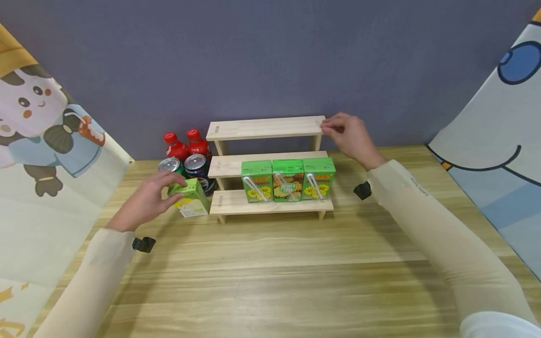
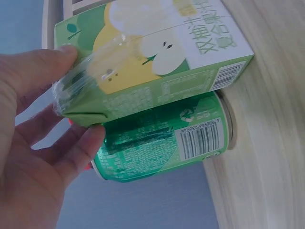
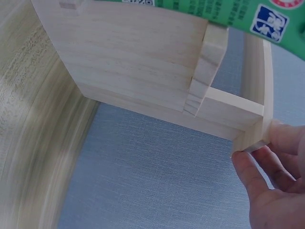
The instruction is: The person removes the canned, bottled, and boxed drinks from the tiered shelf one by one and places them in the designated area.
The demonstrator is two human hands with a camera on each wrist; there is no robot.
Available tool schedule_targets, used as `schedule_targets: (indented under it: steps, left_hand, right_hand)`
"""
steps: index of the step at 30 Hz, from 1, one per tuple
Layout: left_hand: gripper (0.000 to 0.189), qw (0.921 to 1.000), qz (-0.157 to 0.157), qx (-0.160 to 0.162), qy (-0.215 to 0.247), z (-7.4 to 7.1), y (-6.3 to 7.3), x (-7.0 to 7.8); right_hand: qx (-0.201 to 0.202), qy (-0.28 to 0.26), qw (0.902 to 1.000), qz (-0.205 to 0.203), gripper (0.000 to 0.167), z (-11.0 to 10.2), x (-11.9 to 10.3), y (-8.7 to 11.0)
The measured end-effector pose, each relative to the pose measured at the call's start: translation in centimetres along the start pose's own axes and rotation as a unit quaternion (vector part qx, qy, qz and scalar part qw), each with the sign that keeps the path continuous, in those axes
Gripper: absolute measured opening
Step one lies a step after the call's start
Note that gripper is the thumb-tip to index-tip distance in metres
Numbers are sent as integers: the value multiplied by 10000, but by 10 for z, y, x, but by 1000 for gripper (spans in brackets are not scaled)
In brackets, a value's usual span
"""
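My left hand (image 1: 145, 197) pinches the top of a green and yellow juice carton (image 1: 192, 199), thumb on one side and fingers on the other. In the left wrist view the carton (image 2: 152, 52) is close beside a green can (image 2: 162, 143). My right hand (image 1: 348, 138) holds the right end of the top board of a three-step wooden shelf (image 1: 266, 127). The right wrist view has the thumb and fingers of that hand (image 3: 281, 176) on opposite faces of the board's end. Three green drink cartons (image 1: 288, 183) stand side by side on the lowest step.
Left of the shelf stand two red-capped bottles (image 1: 193, 141), a dark can (image 1: 198, 166) and the green can, behind the juice carton. A grey-blue wall (image 1: 270, 61) rises behind the shelf. Cartoon-printed panels (image 1: 50, 126) flank the wood-grain table (image 1: 270, 272).
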State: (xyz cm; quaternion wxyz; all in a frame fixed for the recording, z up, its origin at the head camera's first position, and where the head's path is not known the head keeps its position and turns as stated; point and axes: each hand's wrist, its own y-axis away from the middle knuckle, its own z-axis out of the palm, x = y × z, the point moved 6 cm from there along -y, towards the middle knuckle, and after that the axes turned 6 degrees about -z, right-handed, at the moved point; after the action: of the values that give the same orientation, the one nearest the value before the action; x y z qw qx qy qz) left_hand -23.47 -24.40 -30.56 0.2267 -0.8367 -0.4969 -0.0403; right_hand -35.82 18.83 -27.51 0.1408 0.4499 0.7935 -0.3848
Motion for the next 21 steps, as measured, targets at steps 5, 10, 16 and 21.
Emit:
schedule_targets:
  steps: [5, 10, 16, 21]
  left_hand:
    - [29, 9999, 50, 148, -54, 1, -2, 0]
    - [28, 9995, 85, 267, -154, 5, -5, -1]
    - [29, 9987, 294, 386, -139, 7, -9, 1]
    - [30, 9982, 349, 467, -149, 8, -11, 0]
  right_hand:
    - [-9, 17, 10000, 3, 25, 0, 0, 1]
    - [-18, 33, 10000, 35, 24, 0, 0, 1]
    - [-20, 74, 10000, 43, 25, 0, -1, 1]
    - [-12, 82, 10000, 53, 25, 0, -1, 1]
